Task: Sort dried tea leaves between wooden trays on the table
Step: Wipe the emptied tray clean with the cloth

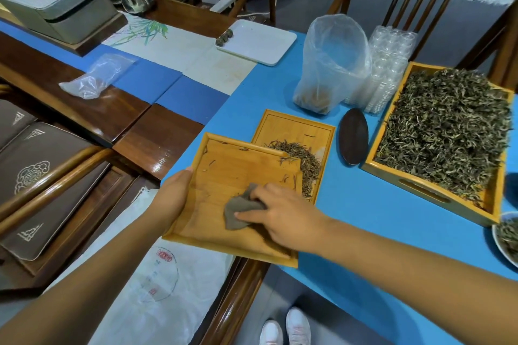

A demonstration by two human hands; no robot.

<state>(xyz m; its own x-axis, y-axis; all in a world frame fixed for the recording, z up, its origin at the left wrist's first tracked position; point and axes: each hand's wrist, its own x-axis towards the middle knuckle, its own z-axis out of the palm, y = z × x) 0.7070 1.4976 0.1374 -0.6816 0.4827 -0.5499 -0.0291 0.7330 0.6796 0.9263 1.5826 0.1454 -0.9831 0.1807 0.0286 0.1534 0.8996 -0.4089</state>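
My left hand (175,199) grips the left rim of a flat wooden tray (224,165), which is tilted with its far right corner over a second wooden tray (297,126). My right hand (283,214) presses a grey-brown cloth (238,211) onto the tilted tray's floor. A few stray leaves cling to that tray. A pile of thin brown tea leaves (307,165) lies in the second tray, partly hidden by the tilted one. At the right stands a deep wooden tray (420,190) heaped with darker green-grey tea leaves (445,131).
A dark oval scoop (353,136) lies between the trays. Behind it stand a clear plastic bag (333,64) and stacked plastic cups (389,64). A white tray (258,42) holds small tea balls. A white bowl of leaves (507,235) sits at the right edge. Chairs surround the blue table.
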